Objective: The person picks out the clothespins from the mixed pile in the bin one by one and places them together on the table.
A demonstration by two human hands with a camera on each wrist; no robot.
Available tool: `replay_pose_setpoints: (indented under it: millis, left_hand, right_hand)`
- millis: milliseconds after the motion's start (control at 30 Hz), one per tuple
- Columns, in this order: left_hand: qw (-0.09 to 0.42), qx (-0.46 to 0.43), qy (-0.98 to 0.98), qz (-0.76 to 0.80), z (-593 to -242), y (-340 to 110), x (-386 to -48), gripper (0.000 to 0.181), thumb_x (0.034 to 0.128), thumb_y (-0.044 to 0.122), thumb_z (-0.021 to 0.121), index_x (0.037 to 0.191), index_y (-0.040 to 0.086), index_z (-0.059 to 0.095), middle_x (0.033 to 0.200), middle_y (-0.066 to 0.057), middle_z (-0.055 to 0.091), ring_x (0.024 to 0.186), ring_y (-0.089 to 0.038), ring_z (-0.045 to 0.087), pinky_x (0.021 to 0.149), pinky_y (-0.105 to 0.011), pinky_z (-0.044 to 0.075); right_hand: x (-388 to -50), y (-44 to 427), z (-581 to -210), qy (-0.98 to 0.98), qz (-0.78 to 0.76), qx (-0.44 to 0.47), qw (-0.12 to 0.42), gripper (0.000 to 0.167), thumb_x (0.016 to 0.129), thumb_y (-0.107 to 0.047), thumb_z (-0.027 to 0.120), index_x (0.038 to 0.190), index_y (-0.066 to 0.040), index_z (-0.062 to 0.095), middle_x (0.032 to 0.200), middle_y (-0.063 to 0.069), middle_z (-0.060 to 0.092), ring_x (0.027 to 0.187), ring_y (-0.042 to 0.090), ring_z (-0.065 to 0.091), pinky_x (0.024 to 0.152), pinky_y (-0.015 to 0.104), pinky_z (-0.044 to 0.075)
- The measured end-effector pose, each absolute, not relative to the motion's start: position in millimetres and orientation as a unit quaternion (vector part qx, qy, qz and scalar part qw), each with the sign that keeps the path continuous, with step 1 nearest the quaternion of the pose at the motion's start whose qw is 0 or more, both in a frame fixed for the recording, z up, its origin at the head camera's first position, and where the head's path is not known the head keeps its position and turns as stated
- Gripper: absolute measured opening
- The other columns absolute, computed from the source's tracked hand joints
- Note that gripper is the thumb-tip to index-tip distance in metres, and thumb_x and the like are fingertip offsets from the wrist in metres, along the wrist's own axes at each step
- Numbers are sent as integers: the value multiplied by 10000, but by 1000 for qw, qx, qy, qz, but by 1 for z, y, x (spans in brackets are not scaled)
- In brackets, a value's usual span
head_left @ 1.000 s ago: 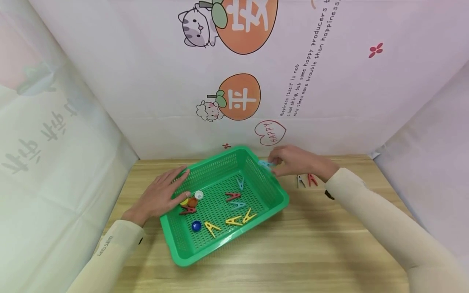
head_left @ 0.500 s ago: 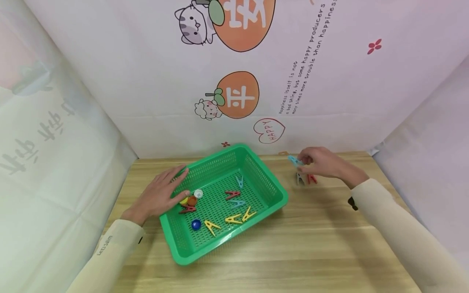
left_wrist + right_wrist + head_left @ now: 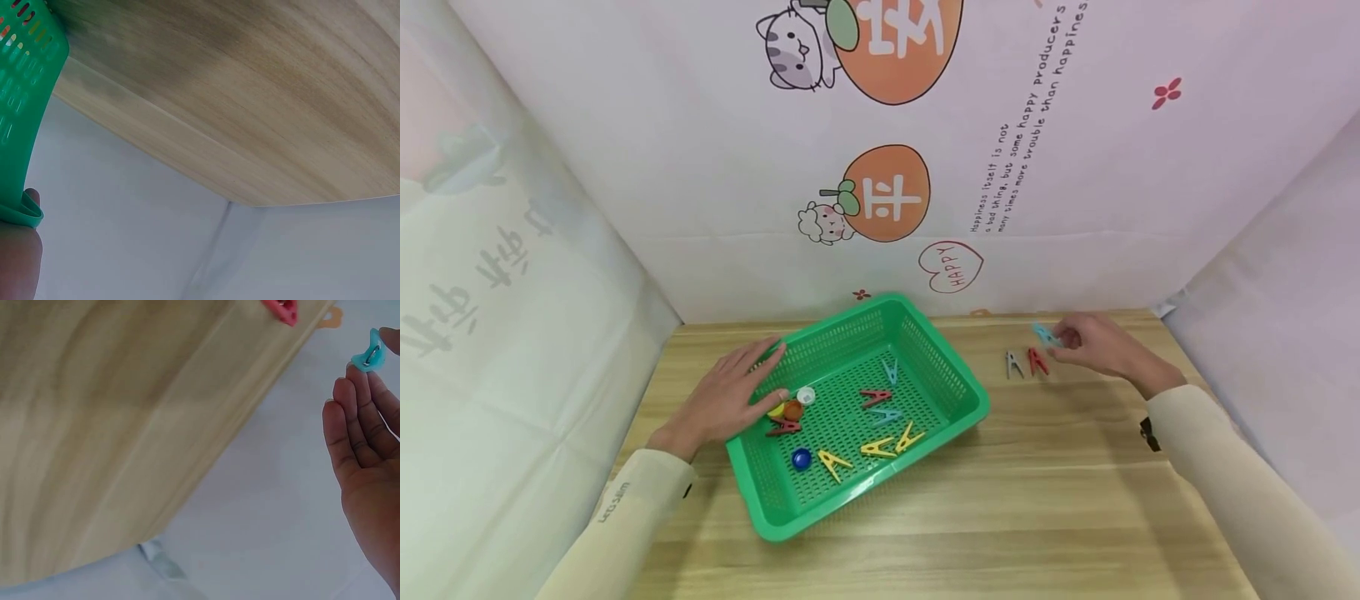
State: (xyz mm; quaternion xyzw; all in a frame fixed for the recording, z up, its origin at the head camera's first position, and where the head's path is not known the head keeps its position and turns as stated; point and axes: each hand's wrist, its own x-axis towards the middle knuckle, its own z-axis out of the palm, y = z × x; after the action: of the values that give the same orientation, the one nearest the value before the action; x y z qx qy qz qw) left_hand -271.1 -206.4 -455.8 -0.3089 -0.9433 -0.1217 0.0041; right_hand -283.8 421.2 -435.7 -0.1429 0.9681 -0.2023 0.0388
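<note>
My right hand (image 3: 1099, 343) pinches a light blue clothespin (image 3: 1045, 335) between thumb and fingertips, above the back right of the table. In the right wrist view the same clothespin (image 3: 371, 355) shows its metal spring. Just left of that hand, a grey clothespin (image 3: 1013, 363) and a red clothespin (image 3: 1037, 362) lie side by side on the table. My left hand (image 3: 726, 396) rests on the left rim of a green basket (image 3: 955, 387), fingers fairly straight and thumb reaching inside. Part of that hand appears by the rim (image 3: 22, 215) in the left wrist view.
Inside the basket lie yellow clothespins (image 3: 833, 466), blue and red ones, and bottle caps such as a blue cap (image 3: 801, 459) and a white cap (image 3: 806, 396). An orange piece (image 3: 981, 313) lies at the table's back edge. Cloth-covered walls enclose the wooden table (image 3: 1037, 500).
My right hand has carried the light blue clothespin rightward from the basket's right rim, past the grey and red clothespins. The left hand stays at the basket.
</note>
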Motion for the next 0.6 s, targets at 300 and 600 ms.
replay_pose_setpoints:
  millis: [300, 600]
  left_hand:
    - [1, -307, -943, -124, -457, -206, -270, 788, 1116, 506, 531, 1743, 112, 261, 1826, -134, 204, 1651, -439, 264, 1324, -678, 241]
    - [1, -307, -944, -122, -457, -206, -270, 789, 1116, 509, 529, 1743, 112, 262, 1825, -134, 209, 1651, -439, 265, 1323, -678, 244]
  right_hand:
    - [-280, 445, -468, 973, -204, -97, 53, 402, 1014, -327, 774, 1183, 36, 745, 1013, 122, 768, 929, 256, 712, 813, 475, 606]
    - [-276, 451, -485, 972, -214, -56, 73, 416, 1004, -322, 755, 1154, 66, 732, 1047, 196, 768, 961, 328, 723, 850, 533, 623]
